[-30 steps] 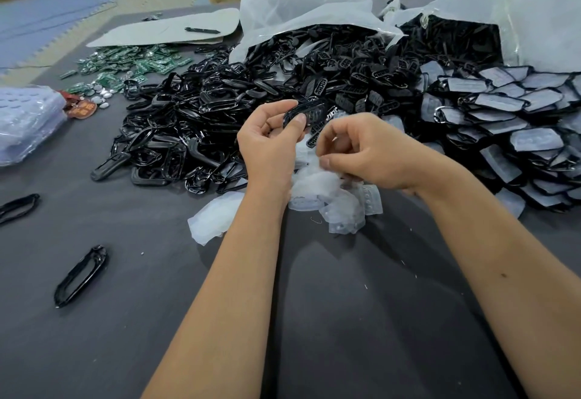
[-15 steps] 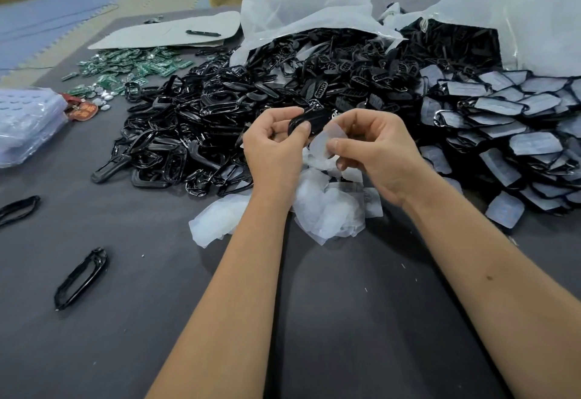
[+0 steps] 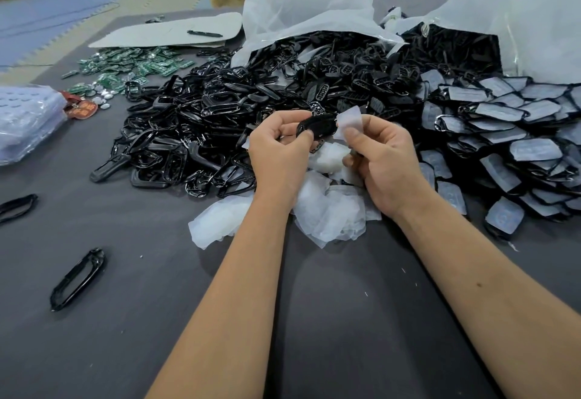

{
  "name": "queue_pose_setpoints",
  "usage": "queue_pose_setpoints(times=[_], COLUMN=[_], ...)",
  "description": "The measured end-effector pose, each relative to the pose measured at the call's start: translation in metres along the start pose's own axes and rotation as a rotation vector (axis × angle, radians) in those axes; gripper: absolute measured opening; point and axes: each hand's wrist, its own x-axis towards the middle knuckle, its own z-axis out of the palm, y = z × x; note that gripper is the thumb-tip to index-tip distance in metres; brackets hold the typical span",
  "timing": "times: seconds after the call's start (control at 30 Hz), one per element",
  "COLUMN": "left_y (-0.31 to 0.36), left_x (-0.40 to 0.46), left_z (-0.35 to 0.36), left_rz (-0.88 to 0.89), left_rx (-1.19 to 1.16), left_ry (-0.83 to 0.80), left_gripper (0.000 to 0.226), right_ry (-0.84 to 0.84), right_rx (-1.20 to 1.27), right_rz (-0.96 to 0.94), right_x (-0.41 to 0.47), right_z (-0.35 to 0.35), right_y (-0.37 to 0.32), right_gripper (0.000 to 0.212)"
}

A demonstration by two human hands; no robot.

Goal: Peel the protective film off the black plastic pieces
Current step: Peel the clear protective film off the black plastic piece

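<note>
My left hand [image 3: 278, 153] grips one black plastic piece [image 3: 316, 126] between curled fingers and thumb, holding it up off the grey table [image 3: 330, 320] so the filmed face is turned toward my other hand. My right hand [image 3: 382, 159] pinches a strip of protective film [image 3: 350, 119] between thumb and forefinger; the film stands just beside the right end of the piece, and I judge it is being drawn away along the length of the piece. I cannot tell whether the film is free or attached at its lower edge, because my thumb covers that join.

I work directly above the heap of discarded film [image 3: 327, 210], so each stripped sheet can drop there without a reach. Pieces with film on lie in a pile to my right [image 3: 509, 134], within reach of the peeling hand. The bare black parts lie in a larger pile [image 3: 220, 128] ahead and to the left, which keeps done and undone stock apart.

My right palm and lower fingers hide whatever is under them; pale film shows there, but whether I hold a second sheet is unclear. The underside of the held piece is not visible. The two white bags [image 3: 308, 12] at the back conceal how many parts remain inside them.
</note>
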Motion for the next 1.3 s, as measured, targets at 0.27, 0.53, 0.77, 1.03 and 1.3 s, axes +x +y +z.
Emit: queue_pose_setpoints(times=[0.27,0.53,0.77,1.03,1.3], left_y=[-0.0011,-0.0026,-0.0031,0.0003,0.0015], left_x=[0.0002,0.0009,0.0023,0.0006,-0.0017], left_z=[-0.0002,-0.0005,-0.0015,0.0011,0.0019], left_rz=[0.008,0.027,0.045,0.012,-0.028], left_rx=[-0.001,0.031,0.050,-0.110,-0.179], left_ry=[-0.023,-0.077,-0.112,-0.157,-0.165], left_gripper=[0.030,0.032,0.028,0.031,0.032], right_ry=[0.167,0.260,0.313,0.411,0.431], right_rx=[-0.223,-0.375,-0.401,-0.452,-0.410], right_rz=[-0.181,-0.266,-0.298,-0.288,-0.289], right_x=[0.0020,0.0040,0.0028,0.0049,0.0048], right_z=[0.0024,0.0016,0.0037,0.0029,0.0023], right_y=[0.0061,0.0084,0.0087,0.0074,0.0066], right_gripper=[0.011,0.010,0.011,0.017,0.018])
